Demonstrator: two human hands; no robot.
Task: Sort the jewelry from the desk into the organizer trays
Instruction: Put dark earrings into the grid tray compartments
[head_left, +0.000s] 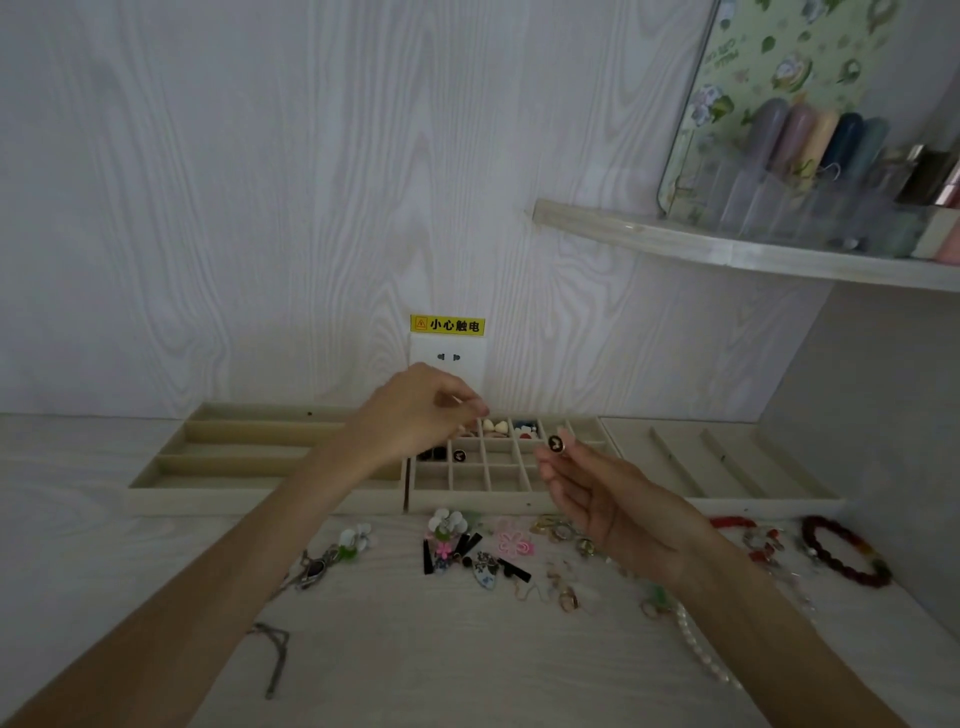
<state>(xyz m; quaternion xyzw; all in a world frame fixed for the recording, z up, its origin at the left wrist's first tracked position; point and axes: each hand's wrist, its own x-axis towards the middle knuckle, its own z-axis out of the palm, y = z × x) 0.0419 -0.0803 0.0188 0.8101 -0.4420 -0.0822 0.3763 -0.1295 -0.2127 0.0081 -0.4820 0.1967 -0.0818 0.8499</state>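
Two bare forearms enter from the lower corners of the frame, one from the lower left and one from the lower right, each slim and ending in a hand near the middle. The left hand (421, 410) and the right hand (608, 499) wear no rings, and no sleeve, cuff, watch or bracelet shows anywhere along either arm. The fingers (558, 486) are slender. Nails are too small and dim to tell whether they carry polish.
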